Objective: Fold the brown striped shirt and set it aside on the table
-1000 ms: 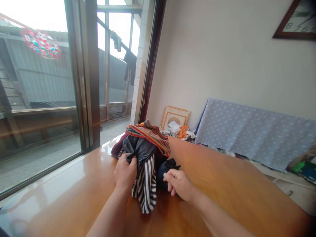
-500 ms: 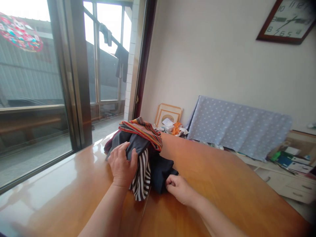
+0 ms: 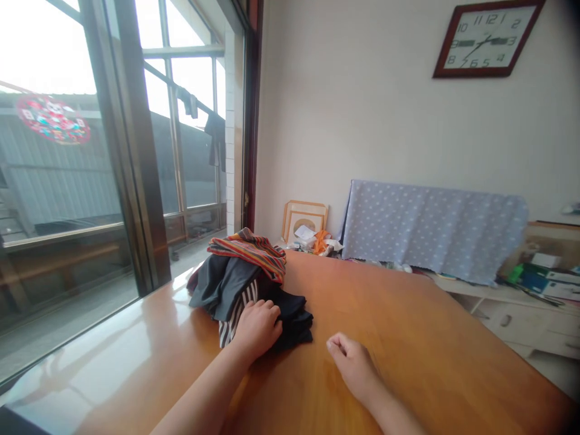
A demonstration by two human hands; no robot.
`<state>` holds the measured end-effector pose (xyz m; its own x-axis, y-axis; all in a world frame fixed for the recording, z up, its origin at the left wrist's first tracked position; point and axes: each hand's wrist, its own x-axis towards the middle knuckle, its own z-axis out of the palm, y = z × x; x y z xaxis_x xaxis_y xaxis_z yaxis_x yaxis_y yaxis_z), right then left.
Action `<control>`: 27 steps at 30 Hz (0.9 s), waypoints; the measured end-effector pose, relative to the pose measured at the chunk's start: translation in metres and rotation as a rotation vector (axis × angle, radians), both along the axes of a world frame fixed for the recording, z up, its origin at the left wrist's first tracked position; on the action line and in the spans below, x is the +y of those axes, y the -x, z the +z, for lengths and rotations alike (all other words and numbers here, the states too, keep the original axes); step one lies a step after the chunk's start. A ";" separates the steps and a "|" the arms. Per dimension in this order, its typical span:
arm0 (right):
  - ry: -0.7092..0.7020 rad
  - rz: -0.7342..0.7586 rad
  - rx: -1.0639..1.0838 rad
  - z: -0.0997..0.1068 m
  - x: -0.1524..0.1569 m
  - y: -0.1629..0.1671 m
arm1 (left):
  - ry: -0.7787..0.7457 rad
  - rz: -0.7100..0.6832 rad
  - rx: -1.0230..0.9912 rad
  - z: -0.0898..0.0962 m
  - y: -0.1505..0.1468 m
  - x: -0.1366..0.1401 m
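Observation:
A rumpled pile of clothes lies on the glossy wooden table [image 3: 357, 308]. On top sits an orange, red and black striped cloth [image 3: 247, 251], with a dark grey garment [image 3: 217, 284] under it. A black-and-white striped piece [image 3: 229, 323] hangs down the front, beside a dark navy garment [image 3: 296, 314] on the right. My left hand [image 3: 260, 323] presses onto the front of the pile, fingers curled into the navy garment; its fingertips are hidden. Apart from the clothes, to their right, my right hand [image 3: 353, 361] is closed just over the table, with nothing visible in it.
Sliding glass doors [image 3: 131, 151] run along the table's left side. Beyond the far edge are picture frames [image 3: 306, 220], crumpled papers and an orange bag [image 3: 321, 241]. A spotted blue cloth [image 3: 430, 232] drapes over something by the wall. A white cabinet [image 3: 521, 320] stands at right.
My left hand has shifted from the grey garment to the navy one at the pile's front right. My right hand has left the navy garment and moved right. The head view has tilted up.

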<state>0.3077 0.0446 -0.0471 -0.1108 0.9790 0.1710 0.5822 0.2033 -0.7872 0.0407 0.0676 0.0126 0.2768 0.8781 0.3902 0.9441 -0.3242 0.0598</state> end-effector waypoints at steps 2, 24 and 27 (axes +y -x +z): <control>-0.039 0.034 -0.058 -0.003 -0.001 -0.006 | 0.030 0.031 0.052 0.001 -0.003 0.000; -0.115 0.111 -0.200 0.013 -0.014 -0.021 | 0.279 0.440 0.078 0.019 0.067 -0.104; -0.108 0.116 -0.199 0.012 -0.013 -0.021 | 0.236 0.499 0.078 0.028 0.065 -0.105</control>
<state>0.3286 0.0320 -0.0346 -0.2634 0.9351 0.2371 0.6912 0.3544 -0.6298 -0.0239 -0.0376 0.0409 -0.1747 0.9711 0.1626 0.9842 0.1769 0.0008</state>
